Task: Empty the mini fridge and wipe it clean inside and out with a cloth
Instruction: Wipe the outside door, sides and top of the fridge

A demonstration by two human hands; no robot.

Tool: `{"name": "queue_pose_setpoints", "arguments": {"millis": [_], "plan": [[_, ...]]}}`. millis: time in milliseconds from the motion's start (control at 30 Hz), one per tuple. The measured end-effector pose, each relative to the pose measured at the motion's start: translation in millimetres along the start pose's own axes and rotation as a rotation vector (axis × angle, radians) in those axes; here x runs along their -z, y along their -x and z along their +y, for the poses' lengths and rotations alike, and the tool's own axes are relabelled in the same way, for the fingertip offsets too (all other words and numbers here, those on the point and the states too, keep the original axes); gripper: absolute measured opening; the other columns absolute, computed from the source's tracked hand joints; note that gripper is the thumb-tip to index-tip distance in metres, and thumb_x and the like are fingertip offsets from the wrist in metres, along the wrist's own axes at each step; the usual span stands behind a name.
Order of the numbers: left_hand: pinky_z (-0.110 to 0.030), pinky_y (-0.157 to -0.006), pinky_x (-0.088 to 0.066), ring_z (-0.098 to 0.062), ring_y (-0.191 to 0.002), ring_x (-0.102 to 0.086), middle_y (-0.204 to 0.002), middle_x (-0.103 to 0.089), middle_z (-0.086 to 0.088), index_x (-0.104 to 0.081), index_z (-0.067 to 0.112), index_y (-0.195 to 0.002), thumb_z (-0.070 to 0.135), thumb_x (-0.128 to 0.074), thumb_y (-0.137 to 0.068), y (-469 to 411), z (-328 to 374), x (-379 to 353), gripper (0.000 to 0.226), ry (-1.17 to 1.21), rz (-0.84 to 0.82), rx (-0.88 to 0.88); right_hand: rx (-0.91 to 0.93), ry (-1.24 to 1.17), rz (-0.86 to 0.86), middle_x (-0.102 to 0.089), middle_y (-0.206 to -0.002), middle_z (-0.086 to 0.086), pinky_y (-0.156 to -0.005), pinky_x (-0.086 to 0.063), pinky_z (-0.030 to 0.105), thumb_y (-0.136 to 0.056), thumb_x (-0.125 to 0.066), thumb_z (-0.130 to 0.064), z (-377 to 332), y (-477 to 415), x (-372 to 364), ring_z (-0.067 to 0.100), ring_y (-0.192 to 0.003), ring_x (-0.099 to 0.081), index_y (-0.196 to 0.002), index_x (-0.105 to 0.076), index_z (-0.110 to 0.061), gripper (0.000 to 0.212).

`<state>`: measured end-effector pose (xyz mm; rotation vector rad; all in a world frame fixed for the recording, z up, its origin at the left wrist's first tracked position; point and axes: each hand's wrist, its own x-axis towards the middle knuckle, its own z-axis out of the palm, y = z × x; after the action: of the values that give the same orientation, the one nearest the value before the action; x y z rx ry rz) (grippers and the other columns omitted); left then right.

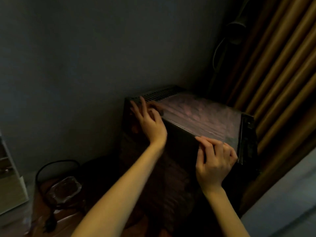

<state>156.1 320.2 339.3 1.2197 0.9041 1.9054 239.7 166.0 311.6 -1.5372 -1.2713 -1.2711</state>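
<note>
The black mini fridge (179, 144) stands in a dim corner against the grey wall, with a vent grille along its back top edge. A translucent pinkish cover sheet (201, 115) lies over its top. My left hand (148, 120) is at the top's far left corner, its thumb and a finger pinching the sheet's corner while the other fingers spread. At the near front edge, my right hand (213, 161) has its fingers curled on the sheet's edge. The fridge's door and inside are not visible.
A black wire waste bin (56, 183) with a plastic liner stands on the floor at lower left. Brown curtains (282, 79) hang close on the fridge's right. A cable and plug (220, 53) hang on the wall behind. White furniture (10, 185) is at far left.
</note>
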Motion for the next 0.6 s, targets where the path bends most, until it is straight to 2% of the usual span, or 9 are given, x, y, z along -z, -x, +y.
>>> {"name": "queue_pose_setpoints", "arguments": {"millis": [100, 167, 233, 333, 400, 500, 600], "plan": [[-0.023, -0.114, -0.013, -0.028, -0.146, -0.019, -0.157, -0.019, -0.019, -0.041, 0.003, -0.143, 0.014, -0.04, -0.102, -56, -11, 13, 0.043, -0.012, 0.083, 0.255, -0.003, -0.008, 0.01, -0.054, -0.105, -0.004, -0.089, -0.031, 0.037, -0.088, -0.055, -0.015, -1, -2, 1, 0.022, -0.092, -0.05, -0.107, -0.066, -0.018, 0.022], [-0.024, -0.113, -0.013, -0.027, -0.144, -0.024, -0.155, -0.026, -0.018, -0.04, 0.002, -0.143, 0.015, -0.039, -0.103, -71, -30, 26, 0.042, -0.035, 0.107, 0.416, 0.0, -0.014, -0.003, -0.053, -0.104, -0.004, -0.088, -0.031, 0.037, -0.085, -0.056, -0.014, -2, -3, 3, 0.022, -0.092, -0.049, -0.106, -0.067, -0.016, 0.024], [-0.025, -0.114, -0.014, -0.029, -0.143, -0.025, -0.154, -0.028, -0.02, -0.038, 0.001, -0.143, 0.015, -0.039, -0.103, -60, -44, 36, 0.043, -0.049, 0.112, 0.492, 0.003, -0.015, 0.004, -0.051, -0.104, -0.004, -0.088, -0.03, 0.037, -0.084, -0.055, -0.013, -3, -2, 3, 0.022, -0.092, -0.048, -0.108, -0.063, -0.018, 0.026], [-0.02, -0.112, -0.008, -0.029, -0.147, -0.014, -0.159, -0.014, -0.018, -0.025, 0.001, -0.149, 0.011, -0.038, -0.102, -6, -54, 40, 0.049, -0.09, 0.052, 0.513, -0.008, -0.02, 0.021, -0.05, -0.104, -0.004, -0.087, -0.031, 0.038, -0.084, -0.054, -0.012, -5, -1, 1, 0.022, -0.091, -0.048, -0.109, -0.061, -0.018, 0.027], [-0.017, -0.113, -0.006, -0.028, -0.149, -0.006, -0.16, -0.005, -0.017, -0.022, -0.002, -0.148, 0.011, -0.039, -0.102, 38, -50, 36, 0.051, -0.072, -0.015, 0.472, -0.017, -0.022, 0.025, -0.051, -0.104, -0.004, -0.088, -0.031, 0.038, -0.084, -0.053, -0.012, -5, -1, 0, 0.023, -0.091, -0.048, -0.109, -0.06, -0.019, 0.027], [-0.023, -0.118, 0.002, -0.021, -0.148, 0.004, -0.158, 0.003, -0.004, -0.029, 0.002, -0.147, 0.036, -0.03, -0.09, 94, -28, 27, 0.066, -0.074, -0.171, 0.229, -0.011, -0.022, 0.016, -0.049, -0.104, -0.004, -0.088, -0.032, 0.038, -0.085, -0.052, -0.014, -5, 0, 0, 0.023, -0.091, -0.048, -0.112, -0.057, -0.021, 0.028], [-0.017, -0.116, 0.009, -0.021, -0.147, 0.008, -0.158, 0.003, -0.003, -0.039, 0.002, -0.143, 0.032, -0.028, -0.087, 95, 0, 13, 0.065, -0.07, -0.244, 0.024, 0.002, -0.031, 0.005, -0.052, -0.106, -0.005, -0.088, -0.032, 0.038, -0.086, -0.05, -0.016, -4, -1, 1, 0.022, -0.091, -0.049, -0.113, -0.056, -0.022, 0.028]]}}
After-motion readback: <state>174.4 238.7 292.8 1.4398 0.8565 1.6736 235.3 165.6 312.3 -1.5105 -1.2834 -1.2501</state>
